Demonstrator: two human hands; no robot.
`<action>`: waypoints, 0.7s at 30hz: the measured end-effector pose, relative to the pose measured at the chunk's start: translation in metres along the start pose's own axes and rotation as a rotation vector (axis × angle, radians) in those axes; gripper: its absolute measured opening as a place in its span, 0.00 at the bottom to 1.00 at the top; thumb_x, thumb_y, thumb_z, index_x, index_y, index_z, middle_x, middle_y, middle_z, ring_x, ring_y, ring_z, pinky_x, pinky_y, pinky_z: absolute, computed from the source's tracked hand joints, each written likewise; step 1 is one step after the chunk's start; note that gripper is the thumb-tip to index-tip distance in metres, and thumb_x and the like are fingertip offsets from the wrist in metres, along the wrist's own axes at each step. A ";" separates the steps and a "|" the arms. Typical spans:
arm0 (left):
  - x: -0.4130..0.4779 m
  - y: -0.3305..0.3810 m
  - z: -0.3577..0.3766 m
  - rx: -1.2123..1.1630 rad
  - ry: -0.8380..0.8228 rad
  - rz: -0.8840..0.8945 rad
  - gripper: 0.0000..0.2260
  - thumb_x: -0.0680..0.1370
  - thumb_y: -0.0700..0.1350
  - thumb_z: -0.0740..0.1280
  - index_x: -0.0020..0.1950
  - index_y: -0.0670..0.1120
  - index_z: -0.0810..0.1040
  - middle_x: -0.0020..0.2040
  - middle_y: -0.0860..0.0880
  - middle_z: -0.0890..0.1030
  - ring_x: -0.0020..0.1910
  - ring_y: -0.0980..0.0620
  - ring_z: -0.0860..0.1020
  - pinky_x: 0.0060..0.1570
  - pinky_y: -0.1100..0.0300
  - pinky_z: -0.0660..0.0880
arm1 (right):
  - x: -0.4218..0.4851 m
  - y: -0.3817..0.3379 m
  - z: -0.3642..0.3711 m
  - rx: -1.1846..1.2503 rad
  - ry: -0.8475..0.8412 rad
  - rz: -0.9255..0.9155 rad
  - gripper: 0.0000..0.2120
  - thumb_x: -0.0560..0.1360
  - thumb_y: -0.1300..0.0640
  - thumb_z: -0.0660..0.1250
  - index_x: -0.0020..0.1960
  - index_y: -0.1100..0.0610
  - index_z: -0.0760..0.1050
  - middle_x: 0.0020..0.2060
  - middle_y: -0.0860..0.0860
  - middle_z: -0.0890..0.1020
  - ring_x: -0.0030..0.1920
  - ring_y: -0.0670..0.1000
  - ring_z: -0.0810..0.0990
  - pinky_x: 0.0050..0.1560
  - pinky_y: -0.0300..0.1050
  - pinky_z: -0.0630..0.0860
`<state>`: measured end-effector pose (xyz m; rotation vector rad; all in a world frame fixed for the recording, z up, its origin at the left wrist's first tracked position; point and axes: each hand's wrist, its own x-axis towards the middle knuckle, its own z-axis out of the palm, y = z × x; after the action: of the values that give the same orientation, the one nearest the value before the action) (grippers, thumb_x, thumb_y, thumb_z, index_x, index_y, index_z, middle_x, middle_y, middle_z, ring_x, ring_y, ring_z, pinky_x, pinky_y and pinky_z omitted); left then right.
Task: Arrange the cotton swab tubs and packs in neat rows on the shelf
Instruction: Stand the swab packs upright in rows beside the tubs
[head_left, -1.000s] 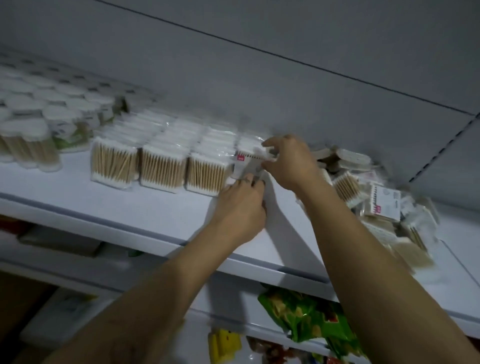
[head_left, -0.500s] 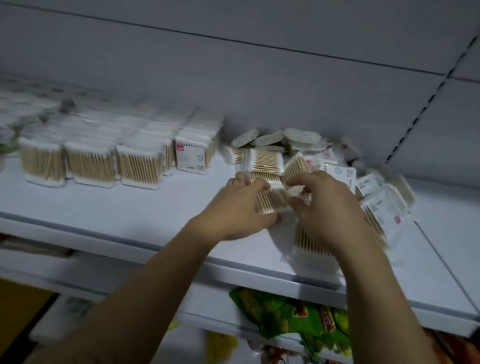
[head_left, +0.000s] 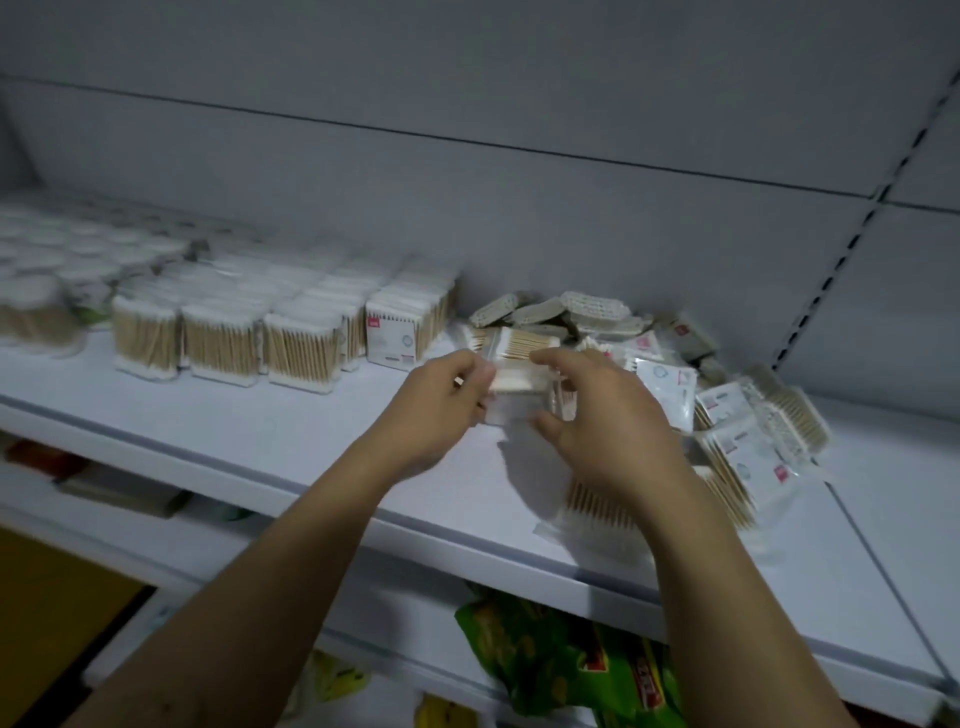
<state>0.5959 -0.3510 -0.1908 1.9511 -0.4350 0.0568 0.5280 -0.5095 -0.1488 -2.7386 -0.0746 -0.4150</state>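
Plainly, the white shelf (head_left: 260, 431) carried everything, and I took the loose heap (head_left: 727, 415) at its right as my marker. The heap's film-wrapped packs lay tilted and overlapping. I judged them light and slippery, stiff only along the sticks, so best taken by the short cotton-tipped ends, not by the slack film.

Left of the heap stood the neat rows (head_left: 291, 332) of packs, upright with their sticks showing. The column nearest the heap ended in a labelled pack (head_left: 390, 335) facing front. Farther left of the heap, the round tubs (head_left: 47, 306) were too blurred to count. Below the heap a green snack bag (head_left: 545, 660) stuck out, clear of the work.

At the heap's front edge a flat pack (head_left: 597, 509) lay under the right forearm. I thought a careless pull-back could drag it off the lip.

At the heap's left edge a single pack (head_left: 517, 384) was held just above the shelf. The left grip (head_left: 431, 410) pinched its left end, and the right grip (head_left: 608, 421) curled thumb and fingers round its right end. The bare strip between the heap and the labelled pack looked the likely slot.
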 end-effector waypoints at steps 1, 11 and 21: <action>0.001 0.002 -0.006 -0.071 0.019 -0.018 0.11 0.83 0.49 0.60 0.45 0.46 0.77 0.37 0.50 0.80 0.30 0.60 0.77 0.30 0.68 0.71 | 0.002 -0.001 -0.002 0.032 0.026 -0.005 0.25 0.73 0.51 0.71 0.68 0.45 0.70 0.61 0.46 0.76 0.58 0.50 0.75 0.57 0.46 0.71; -0.001 -0.024 -0.046 -0.139 0.244 0.021 0.07 0.79 0.52 0.66 0.51 0.50 0.78 0.43 0.53 0.80 0.34 0.54 0.79 0.37 0.59 0.76 | 0.028 -0.041 0.028 0.224 0.157 -0.002 0.07 0.72 0.56 0.72 0.47 0.51 0.74 0.38 0.45 0.77 0.42 0.50 0.78 0.42 0.44 0.70; 0.009 -0.060 -0.070 0.758 0.150 0.053 0.09 0.81 0.52 0.59 0.54 0.49 0.75 0.49 0.50 0.79 0.47 0.48 0.79 0.43 0.52 0.77 | 0.095 -0.077 0.081 0.274 0.206 0.081 0.07 0.72 0.58 0.72 0.48 0.57 0.77 0.44 0.53 0.81 0.45 0.55 0.78 0.40 0.42 0.62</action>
<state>0.6347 -0.2701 -0.2126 2.6513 -0.3955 0.4555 0.6332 -0.4087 -0.1661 -2.4079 0.0319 -0.6130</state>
